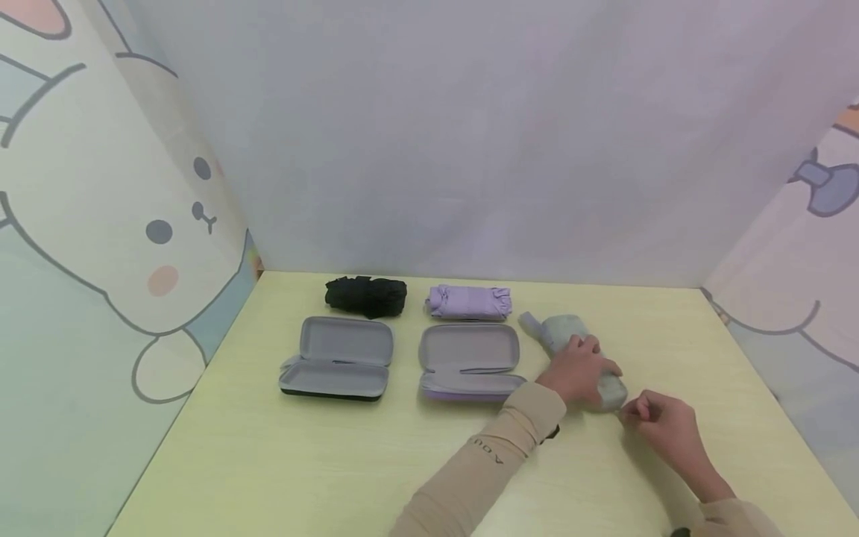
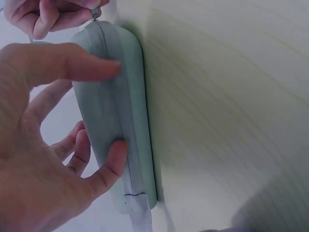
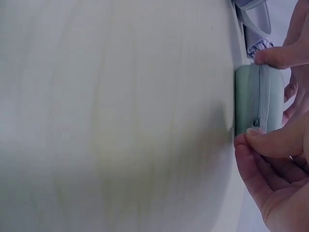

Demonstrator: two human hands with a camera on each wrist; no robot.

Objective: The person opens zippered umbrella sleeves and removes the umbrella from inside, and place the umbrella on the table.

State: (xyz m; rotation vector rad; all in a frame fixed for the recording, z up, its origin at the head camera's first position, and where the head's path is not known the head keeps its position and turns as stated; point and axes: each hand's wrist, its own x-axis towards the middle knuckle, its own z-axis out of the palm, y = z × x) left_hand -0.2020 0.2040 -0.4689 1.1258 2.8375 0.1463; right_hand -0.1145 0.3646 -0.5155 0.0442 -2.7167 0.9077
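A pale green zippered case (image 1: 564, 328), closed at the end that shows, lies slanted on the right of the table. My left hand (image 1: 579, 373) holds it from above; in the left wrist view its thumb and fingers spread along the case (image 2: 133, 96). At the near end my right hand (image 1: 664, 425) pinches the zipper pull (image 3: 257, 123) between thumb and forefinger. A ribbed fabric strap (image 2: 140, 212) sticks out of the far end. The zipper line runs along the side of the case.
Left of my hands lie two open grey-lined cases, one with a purple shell (image 1: 470, 384) and one with a black shell (image 1: 335, 380). Behind them lie a folded purple bundle (image 1: 468, 303) and a folded black bundle (image 1: 366, 296). Printed cloth walls (image 1: 470, 149) border the table.
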